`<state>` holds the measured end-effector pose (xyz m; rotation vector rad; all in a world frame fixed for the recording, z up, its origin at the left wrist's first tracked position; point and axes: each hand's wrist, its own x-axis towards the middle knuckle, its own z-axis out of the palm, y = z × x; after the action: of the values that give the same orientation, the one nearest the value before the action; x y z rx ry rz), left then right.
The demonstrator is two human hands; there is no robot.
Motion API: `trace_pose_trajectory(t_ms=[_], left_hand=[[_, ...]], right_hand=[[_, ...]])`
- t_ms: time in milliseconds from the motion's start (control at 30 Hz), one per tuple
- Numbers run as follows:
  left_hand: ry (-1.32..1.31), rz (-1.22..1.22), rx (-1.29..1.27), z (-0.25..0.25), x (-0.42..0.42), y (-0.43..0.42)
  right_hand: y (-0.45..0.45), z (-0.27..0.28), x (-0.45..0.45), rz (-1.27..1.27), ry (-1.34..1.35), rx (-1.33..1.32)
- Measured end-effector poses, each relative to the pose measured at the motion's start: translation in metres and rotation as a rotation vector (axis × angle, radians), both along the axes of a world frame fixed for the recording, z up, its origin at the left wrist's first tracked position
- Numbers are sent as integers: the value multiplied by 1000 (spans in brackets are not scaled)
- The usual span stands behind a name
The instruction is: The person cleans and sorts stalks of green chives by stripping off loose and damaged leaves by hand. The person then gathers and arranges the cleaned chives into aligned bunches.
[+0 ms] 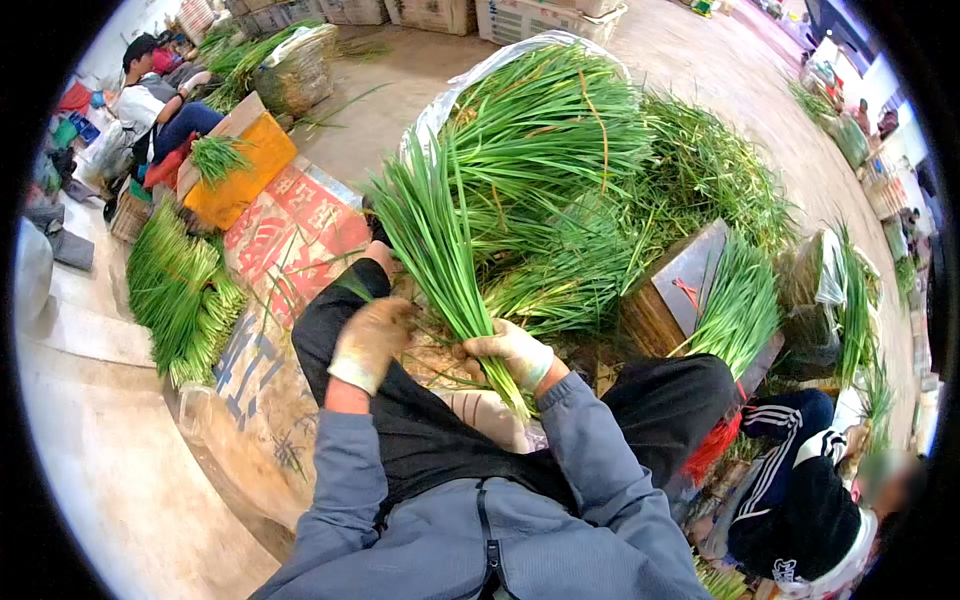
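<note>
My right hand (512,355), in a pale work glove, is wrapped round the lower stalks of a bunch of garlic chives (435,245). Its leaves point up and away to the left; the pale cut ends hang below my fist. To the left, above my knee, my gloved left hand (372,343) is apart from the bunch, its fingers curled and slightly blurred. Whatever those fingers may hold is hidden. Just ahead lies a big heap of chives (550,130) on a white plastic sheet (440,105), with loose leaves (710,170) beside it.
A chive pile (180,290) lies left on cardboard (300,225), near an orange box (240,175). At right, more chives (740,305) rest by a wooden block (670,280) with red ties (686,292). People sit at far left (170,115) and lower right (800,490). Crates (545,25) stand behind.
</note>
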<state>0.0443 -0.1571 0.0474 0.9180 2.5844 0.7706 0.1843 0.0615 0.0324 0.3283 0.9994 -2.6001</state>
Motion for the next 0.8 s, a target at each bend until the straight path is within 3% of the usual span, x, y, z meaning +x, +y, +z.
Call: trace_pose_trajectory(t_ms=[33,67,100,200,267,300,367,400,433,500,533,633,700,767,800], left_hand=[[-570,58,345,-29,14,-2],[-1111,244,656,-23,32,9],[-927,29,303,-9,37,7],[-935,-35,381,-13,40,8],[-1371,-162,393,-22,21,-14],[-1374,-166,385,-28,26,-13],[-1260,-248,756,-23,45,2],[-1314,-220,821,-27,48,9],[-1254,88,1100,-9,64,30],[-1391,130,1137,-20,41,37],[-1358,414,1376,-40,33,44],[-1248,384,1675,-24,7,33],[-1106,445,1772,-19,-15,12],[-936,467,1796,-17,-35,-8],[-933,441,1815,-16,-41,-15]], right_hand=[[-3,3,-1,9,-1,-4],[-6,7,-2,23,20,-35],[-8,10,-1,32,36,-69],[-5,7,2,-5,27,-94],[-2,-1,2,-32,-5,-114],[-1,-2,1,-40,-5,-117],[-5,-2,1,42,-55,-198],[-8,-3,-1,112,-27,-194],[-19,21,2,85,-22,-188],[-27,3,3,332,-121,-79],[-26,4,5,365,-76,58],[-3,-5,28,510,127,720],[14,12,43,714,58,987],[35,-68,67,729,826,1615],[39,-72,70,725,744,1674]])
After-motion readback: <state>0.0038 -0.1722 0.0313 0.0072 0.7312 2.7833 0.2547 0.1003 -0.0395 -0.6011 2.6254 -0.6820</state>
